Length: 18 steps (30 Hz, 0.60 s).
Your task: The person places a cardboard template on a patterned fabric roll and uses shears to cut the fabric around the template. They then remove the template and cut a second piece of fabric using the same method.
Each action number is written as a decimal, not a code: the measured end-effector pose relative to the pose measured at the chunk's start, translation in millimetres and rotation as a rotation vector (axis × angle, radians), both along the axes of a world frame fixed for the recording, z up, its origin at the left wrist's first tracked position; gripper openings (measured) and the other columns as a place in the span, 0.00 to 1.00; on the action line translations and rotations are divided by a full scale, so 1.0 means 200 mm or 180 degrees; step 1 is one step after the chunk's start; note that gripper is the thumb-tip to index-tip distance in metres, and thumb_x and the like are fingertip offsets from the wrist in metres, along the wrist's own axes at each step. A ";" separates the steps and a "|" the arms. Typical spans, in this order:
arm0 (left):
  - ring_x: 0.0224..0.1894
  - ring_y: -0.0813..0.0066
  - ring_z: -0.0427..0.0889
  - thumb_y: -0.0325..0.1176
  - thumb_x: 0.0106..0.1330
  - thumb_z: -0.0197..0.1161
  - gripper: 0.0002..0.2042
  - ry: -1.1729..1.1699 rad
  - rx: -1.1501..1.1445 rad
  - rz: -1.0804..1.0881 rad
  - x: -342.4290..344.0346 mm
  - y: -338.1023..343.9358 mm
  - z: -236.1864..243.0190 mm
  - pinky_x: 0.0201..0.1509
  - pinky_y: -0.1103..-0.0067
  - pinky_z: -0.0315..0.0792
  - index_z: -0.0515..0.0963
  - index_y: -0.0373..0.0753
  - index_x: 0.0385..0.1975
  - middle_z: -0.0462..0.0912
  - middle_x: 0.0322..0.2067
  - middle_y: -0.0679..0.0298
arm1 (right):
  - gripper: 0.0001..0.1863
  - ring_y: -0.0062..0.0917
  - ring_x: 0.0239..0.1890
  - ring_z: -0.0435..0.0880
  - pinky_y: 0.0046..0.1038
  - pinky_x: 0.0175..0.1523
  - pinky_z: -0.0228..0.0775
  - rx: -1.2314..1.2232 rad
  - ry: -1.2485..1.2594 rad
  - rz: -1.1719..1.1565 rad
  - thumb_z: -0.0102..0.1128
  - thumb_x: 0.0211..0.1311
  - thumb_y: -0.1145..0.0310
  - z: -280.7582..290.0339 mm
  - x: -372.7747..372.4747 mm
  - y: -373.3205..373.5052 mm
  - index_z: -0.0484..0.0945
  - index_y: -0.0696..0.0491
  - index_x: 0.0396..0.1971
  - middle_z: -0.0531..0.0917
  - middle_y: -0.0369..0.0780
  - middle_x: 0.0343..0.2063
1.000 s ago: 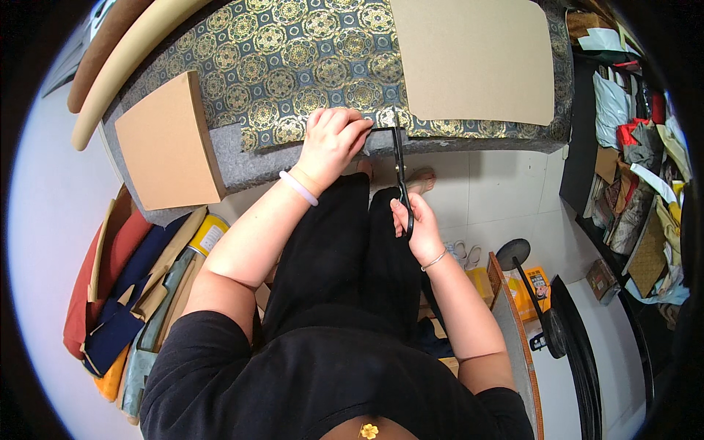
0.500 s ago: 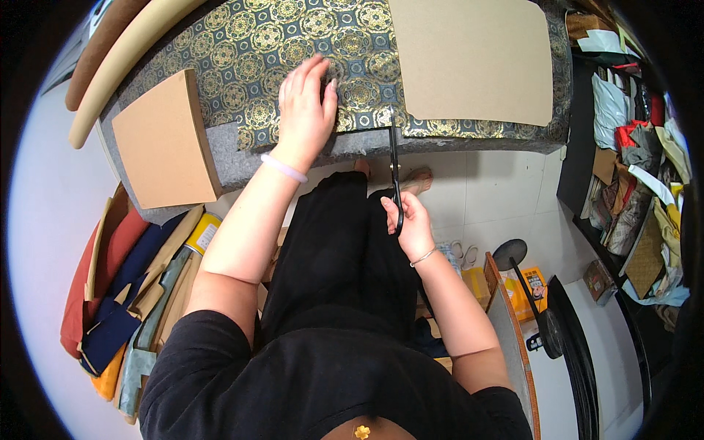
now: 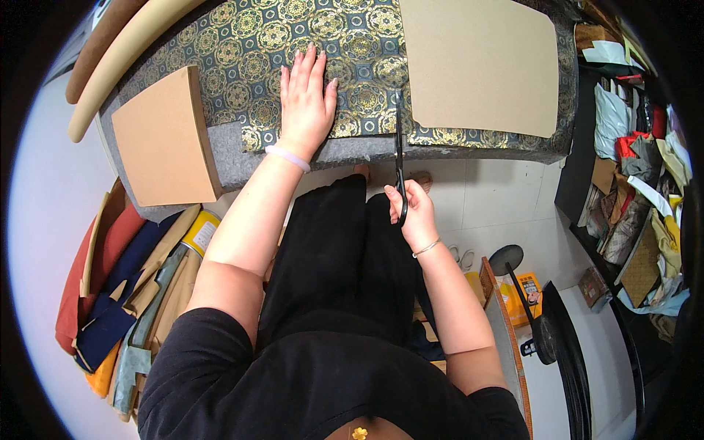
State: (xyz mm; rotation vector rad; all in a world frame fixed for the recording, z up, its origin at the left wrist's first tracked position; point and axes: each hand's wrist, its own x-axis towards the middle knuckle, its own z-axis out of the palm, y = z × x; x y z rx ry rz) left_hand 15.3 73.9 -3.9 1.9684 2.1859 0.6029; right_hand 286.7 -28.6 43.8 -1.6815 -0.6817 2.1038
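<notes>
Since the earlier frame, the left hand (image 3: 306,99) has been slid up and is laid flat, fingers spread, on the fabric (image 3: 249,44). Scissors (image 3: 400,158) are gripped in the right hand (image 3: 413,213); the cut is judged barely begun at the near edge, with most of the fabric left.

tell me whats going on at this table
A person is cutting dark green fabric with a gold medallion pattern on a grey felt-covered table. The left hand lies flat on the cloth, and the right hand works black scissors into its near edge, beside a large tan cardboard sheet.
</notes>
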 end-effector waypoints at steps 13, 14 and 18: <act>0.78 0.54 0.62 0.34 0.77 0.56 0.24 0.0036 -0.0008 0.0024 0.01 0.00 0.03 0.82 0.54 0.52 0.69 0.40 0.71 0.65 0.76 0.57 | 0.13 0.14 0.20 0.74 0.19 0.26 0.68 0.0348 0.0188 0.0142 0.66 0.76 0.61 -0.06 -0.06 0.19 0.75 0.52 0.35 0.77 0.31 0.20; 0.78 0.54 0.62 0.34 0.77 0.56 0.24 0.0029 -0.0007 0.0015 0.00 0.00 0.03 0.82 0.54 0.52 0.69 0.40 0.71 0.65 0.76 0.57 | 0.13 0.14 0.20 0.74 0.19 0.26 0.67 0.0361 0.0160 0.0135 0.66 0.76 0.61 -0.05 -0.06 0.21 0.75 0.52 0.35 0.77 0.31 0.20; 0.79 0.54 0.62 0.33 0.76 0.55 0.24 -0.0026 -0.0082 0.0026 0.01 0.00 0.05 0.82 0.54 0.51 0.70 0.39 0.71 0.66 0.76 0.56 | 0.13 0.14 0.18 0.73 0.19 0.26 0.67 0.0315 0.0016 0.0111 0.67 0.75 0.61 -0.04 -0.09 0.23 0.75 0.52 0.35 0.76 0.31 0.19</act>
